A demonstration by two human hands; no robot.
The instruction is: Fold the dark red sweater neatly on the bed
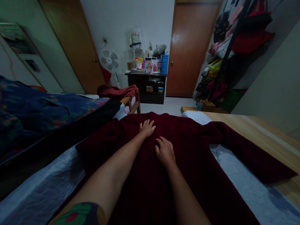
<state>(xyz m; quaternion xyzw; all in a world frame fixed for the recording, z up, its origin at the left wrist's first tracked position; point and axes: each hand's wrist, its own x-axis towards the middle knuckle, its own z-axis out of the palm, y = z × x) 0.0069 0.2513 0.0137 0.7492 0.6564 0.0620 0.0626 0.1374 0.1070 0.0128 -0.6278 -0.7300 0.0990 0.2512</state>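
The left hand [147,128] lies spread, the right hand [166,151] loosely curled, both ungripping on the maroon garment [187,168]. Pale bedding [243,175] likely supports it flat

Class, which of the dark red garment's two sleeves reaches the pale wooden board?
The right-hand sleeve: its end lies over the pale wooden board, while the left-hand sleeve lies on the opposite side, near the blue flowered cloth.
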